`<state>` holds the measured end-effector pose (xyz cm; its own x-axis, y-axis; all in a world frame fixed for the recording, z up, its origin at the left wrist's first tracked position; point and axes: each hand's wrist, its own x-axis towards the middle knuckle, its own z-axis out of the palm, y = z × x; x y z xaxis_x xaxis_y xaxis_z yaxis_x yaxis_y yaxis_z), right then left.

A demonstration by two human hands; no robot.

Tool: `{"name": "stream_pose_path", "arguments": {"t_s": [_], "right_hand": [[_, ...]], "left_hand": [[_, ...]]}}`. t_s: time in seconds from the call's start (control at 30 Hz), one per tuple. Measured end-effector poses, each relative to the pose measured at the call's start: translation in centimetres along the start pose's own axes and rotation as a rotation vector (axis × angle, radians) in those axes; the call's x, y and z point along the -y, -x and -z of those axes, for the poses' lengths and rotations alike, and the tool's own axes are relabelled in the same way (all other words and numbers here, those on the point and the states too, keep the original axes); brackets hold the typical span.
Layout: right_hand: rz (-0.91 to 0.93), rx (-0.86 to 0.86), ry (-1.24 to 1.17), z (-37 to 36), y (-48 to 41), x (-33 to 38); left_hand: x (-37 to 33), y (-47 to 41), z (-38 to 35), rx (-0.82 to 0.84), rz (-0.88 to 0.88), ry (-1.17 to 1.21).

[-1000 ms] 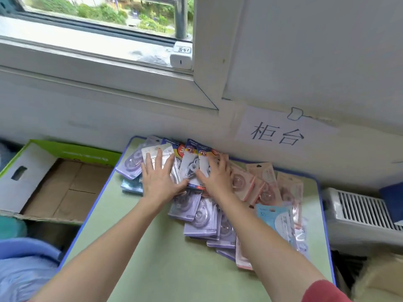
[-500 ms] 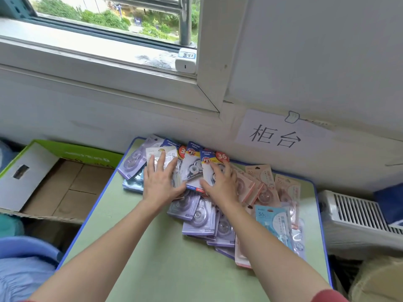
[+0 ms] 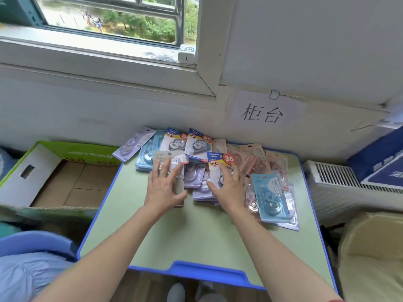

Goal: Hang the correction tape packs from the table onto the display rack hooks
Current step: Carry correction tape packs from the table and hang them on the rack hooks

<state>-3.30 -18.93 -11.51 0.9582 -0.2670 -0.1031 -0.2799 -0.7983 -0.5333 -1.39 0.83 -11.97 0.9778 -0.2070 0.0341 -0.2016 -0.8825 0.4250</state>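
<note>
Several correction tape packs (image 3: pixel 270 192) in lilac, blue and pink lie heaped along the far half of the green table (image 3: pixel 196 236), against the wall. My left hand (image 3: pixel 165 186) lies flat with straight, spread fingers on a grey pack (image 3: pixel 162 156) at the pile's near left. My right hand (image 3: pixel 229 184) grips a pack with a red "36" label (image 3: pixel 220 160), thumb at its left edge and fingers curled over its face. No display rack or hooks are in view.
An open cardboard box (image 3: pixel 65 182) with green sides stands left of the table. A white radiator (image 3: pixel 340 184) with a blue box (image 3: pixel 379 158) on it is to the right, and a beige cushion (image 3: pixel 370 247) sits below. A paper sign (image 3: pixel 261 112) hangs on the wall.
Both hands have drawn back toward me from the far row. The grey pack came along under my left hand, and the "36" pack is now in my right hand.
</note>
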Motion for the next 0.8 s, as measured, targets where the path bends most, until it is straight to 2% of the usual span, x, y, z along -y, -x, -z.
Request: {"name": "stream_pose_path", "arguments": {"t_s": [0.43, 0.8], "right_hand": [[-0.039, -0.008, 0.073, 1.3, 9.0, -4.2], [-0.069, 0.002, 0.117, 3.0, 24.1, -11.3]], "left_hand": [[-2.7, 8.3, -1.4, 0.041, -0.009, -0.027], [-8.8, 21.3, -4.8, 0.106, -0.097, -0.048]]}}
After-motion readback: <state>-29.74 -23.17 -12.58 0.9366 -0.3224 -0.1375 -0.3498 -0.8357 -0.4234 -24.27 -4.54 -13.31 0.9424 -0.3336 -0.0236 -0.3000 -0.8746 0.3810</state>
